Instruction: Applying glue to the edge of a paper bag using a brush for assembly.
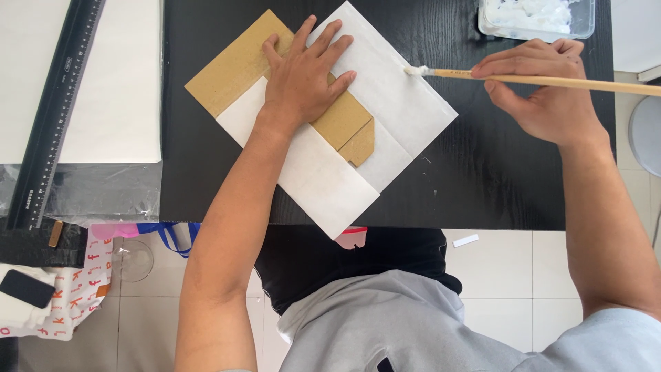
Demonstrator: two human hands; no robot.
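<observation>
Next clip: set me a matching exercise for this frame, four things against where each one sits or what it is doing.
Things:
1. left hand
2. brush
3. plastic tub
4. black ruler

Places or states:
A. at the table's top right corner, white paste inside
B. lying diagonally at far left
C. pressed flat on the brown cardboard
D. held in the right hand, tip on the white paper

Pairs: 1-C, 2-D, 3-A, 4-B

Bare black table point(496, 179) right of paper point(385, 103), tub point(537, 19) blocking far edge
</observation>
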